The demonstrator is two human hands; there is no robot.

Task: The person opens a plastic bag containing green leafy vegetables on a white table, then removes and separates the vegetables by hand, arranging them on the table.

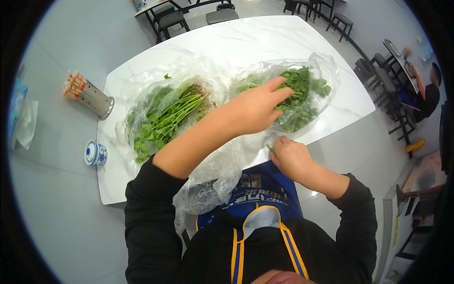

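My left hand [264,106] reaches across with its fingers apart over the leafy coriander [296,85] in the right clear plastic bag [324,69]. Whether the fingertips touch the leaves I cannot tell. Near the table's front edge, my right hand [291,156] pinches a short green stem [269,147]. To the left, a bunch of coriander with long stems and roots [177,115] lies on another open plastic bag [129,122]. My left forearm covers part of that bag. Crumpled plastic [223,170] hangs over the front edge against my blue apron [264,191].
The white marble-patterned table [248,39] carries a perforated metal holder with wrapped chopsticks [94,101] and a blue-and-white lidded jar [95,153] on the left. Stools [172,19] stand beyond the far edge. Another person [427,94] sits at a table far right.
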